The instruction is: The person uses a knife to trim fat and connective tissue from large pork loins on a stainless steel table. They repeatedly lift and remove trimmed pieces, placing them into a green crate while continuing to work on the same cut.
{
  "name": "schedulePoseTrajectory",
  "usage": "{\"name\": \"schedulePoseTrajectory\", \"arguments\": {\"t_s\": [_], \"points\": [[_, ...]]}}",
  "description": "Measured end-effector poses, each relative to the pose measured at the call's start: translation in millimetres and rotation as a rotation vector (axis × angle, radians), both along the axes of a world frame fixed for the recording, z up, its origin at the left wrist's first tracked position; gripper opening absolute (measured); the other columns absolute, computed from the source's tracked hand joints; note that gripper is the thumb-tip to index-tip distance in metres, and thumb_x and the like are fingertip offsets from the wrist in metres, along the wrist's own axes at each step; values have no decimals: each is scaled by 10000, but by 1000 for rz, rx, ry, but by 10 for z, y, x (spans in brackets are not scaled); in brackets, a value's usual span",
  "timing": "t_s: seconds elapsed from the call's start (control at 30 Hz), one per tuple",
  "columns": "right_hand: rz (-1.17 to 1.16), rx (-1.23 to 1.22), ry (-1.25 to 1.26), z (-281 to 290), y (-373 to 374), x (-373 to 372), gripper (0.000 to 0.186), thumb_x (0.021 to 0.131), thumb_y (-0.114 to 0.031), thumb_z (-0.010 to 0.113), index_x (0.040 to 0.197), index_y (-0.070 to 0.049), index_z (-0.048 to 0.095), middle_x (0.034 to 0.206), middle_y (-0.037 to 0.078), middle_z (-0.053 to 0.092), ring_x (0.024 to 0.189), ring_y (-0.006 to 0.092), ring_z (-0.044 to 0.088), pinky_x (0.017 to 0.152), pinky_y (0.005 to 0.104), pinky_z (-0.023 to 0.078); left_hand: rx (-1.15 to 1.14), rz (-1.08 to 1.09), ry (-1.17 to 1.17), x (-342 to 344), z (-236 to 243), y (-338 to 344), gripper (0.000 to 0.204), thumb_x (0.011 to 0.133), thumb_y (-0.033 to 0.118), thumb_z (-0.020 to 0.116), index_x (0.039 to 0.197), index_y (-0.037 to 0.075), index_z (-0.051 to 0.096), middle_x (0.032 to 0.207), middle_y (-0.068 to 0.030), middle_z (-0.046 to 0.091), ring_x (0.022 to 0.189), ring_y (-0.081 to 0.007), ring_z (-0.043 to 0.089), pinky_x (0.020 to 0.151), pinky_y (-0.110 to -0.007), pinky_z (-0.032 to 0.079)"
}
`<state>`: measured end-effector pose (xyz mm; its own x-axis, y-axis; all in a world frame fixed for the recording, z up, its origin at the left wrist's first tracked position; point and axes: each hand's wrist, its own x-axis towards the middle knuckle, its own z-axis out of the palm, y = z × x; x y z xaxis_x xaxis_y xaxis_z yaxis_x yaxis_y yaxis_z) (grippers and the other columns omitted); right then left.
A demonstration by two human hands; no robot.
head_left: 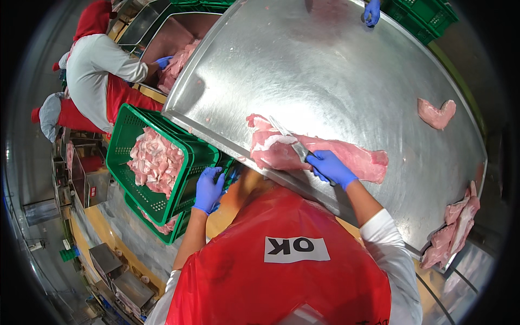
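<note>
A long slab of raw pink meat [346,154] lies along the near edge of the steel table [233,81]. My right hand [331,168], in a blue glove, is closed round the dark handle of a knife [299,149]. The blade points away to the left and lies over the meat, beside a whitish strip of fat. My left hand [209,189], gloved in blue too, is off the table next to the green crate [187,179]. Its fingers are partly spread and hold nothing. Meat trimmings [154,162] fill the crate.
A raised rim runs along the table. A small meat piece [436,113] sits at the right, and more meat [452,230] lies at the near right corner. On the left, a co-worker [100,70] reaches into a meat bin [176,65]. Another person's gloved hand [371,13] rests at the far edge.
</note>
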<state>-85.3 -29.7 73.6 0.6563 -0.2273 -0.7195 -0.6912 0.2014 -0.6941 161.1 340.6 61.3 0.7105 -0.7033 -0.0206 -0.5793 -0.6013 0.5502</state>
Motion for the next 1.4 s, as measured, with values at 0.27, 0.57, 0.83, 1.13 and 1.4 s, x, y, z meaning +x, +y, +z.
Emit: {"name": "schedulePoseTrajectory", "arguments": {"t_s": [0.27,0.57,0.83,1.13,1.4], "points": [[152,-97,82,178,-63,-77,351,1038,-423,593,966,-88,666,685,14,574,488,101,515,399,291,350,-11,29,24,31,16,25,246,939,129,738,1146,-4,743,1055,-189,719,964,-336,711,877,-407,567],[181,-132,60,136,14,334,387,1039,-438,569,959,-74,674,599,16,519,444,116,474,390,292,321,-21,15,-28,22,-31,166,235,944,120,743,1148,4,753,1023,-163,726,896,-290,725,825,-373,578],[127,-57,7,49,195,408,377,1048,-427,557,1026,-79,703,616,22,528,450,126,481,387,312,335,-77,103,-19,85,-3,313,211,943,96,747,1133,3,755,1009,-143,730,839,-246,723,774,-349,577],[128,-107,6,183,369,217,386,1041,-404,566,1074,-45,705,679,57,595,494,157,545,424,321,411,-192,178,-9,177,319,210,174,966,61,731,1127,-3,751,1002,-129,729,890,-201,721,803,-318,572],[238,-245,69,389,402,240,390,1032,-386,573,1114,-29,708,743,114,665,578,219,652,465,396,508,-212,178,5,238,348,220,169,970,69,741,1120,-7,746,996,-92,726,871,-144,692,793,-284,557]]}}
